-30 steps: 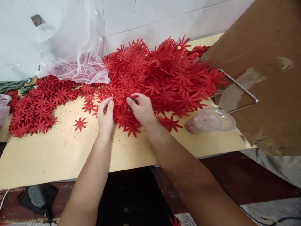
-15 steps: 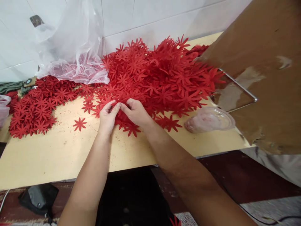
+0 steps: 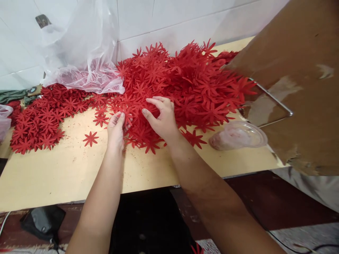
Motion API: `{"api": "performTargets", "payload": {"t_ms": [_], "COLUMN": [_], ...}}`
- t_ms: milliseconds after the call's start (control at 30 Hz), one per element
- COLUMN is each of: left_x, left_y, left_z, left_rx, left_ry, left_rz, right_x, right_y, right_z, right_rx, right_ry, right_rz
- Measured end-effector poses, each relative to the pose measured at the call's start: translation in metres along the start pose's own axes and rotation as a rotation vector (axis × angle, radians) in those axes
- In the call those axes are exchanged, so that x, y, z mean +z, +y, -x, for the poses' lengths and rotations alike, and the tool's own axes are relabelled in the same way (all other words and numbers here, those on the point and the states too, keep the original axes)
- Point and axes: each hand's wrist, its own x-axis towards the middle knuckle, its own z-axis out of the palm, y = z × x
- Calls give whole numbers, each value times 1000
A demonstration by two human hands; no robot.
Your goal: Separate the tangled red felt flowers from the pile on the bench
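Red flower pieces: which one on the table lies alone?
The single piece between the left-side heap and the left hand; it touches no other, while the rest there cluster.

Left grip [image 3: 116, 129] and right grip [image 3: 164, 119], above the tabletop [image 3: 79, 173]: bare hands, continuing into bare left forearm [image 3: 102, 190] and bare right forearm [image 3: 206, 183]. One black garment [image 3: 148, 218], below the tabletop's near edge, bearing a small, blurred, paler round spot [image 3: 142, 236].

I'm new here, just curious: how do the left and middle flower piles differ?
The middle pile spreads wider and stands taller; the left pile is smaller and lower. The middle pile looks brighter red, the left pile darker. Both are jumbled heaps of red flowers on the table.
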Motion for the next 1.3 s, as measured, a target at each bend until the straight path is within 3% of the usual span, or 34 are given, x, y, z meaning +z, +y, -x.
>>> {"api": "performTargets", "payload": {"t_ms": [100,200,333,433,600,767,900,1167,1300], "left_x": [3,4,7,9,8,-2,-2,4,3], "left_y": [-4,-6,-4,-4,-5,1,1,-9,-12], "left_z": [2,3,4,6,6,-1,-2,2,2], "left_rx": [-11,74,188,161,100,147,129,156,181], "left_ry": [-39,-29,11,-27,-109,-7,-19,-18,-106], "left_rz": [-26,-61,-132,-134,-97,-30,-97,-324,-326], "right_x": [-1,4,13,15,14,7,5,13,16], "right_y": [-9,-20,-24,-21,-21,-26,-26,-25,-26], "right_z": [3,8,13,13,11,12,12,13,12], "right_rx": [-109,-133,-54,63,121,41,37,190,255], "right_ry": [10,-140,-245,-292,-301,-341,-321,-333,-360], "right_rz": [72,-34,-165,-302,-360,-368,-381,-468,-578]}}
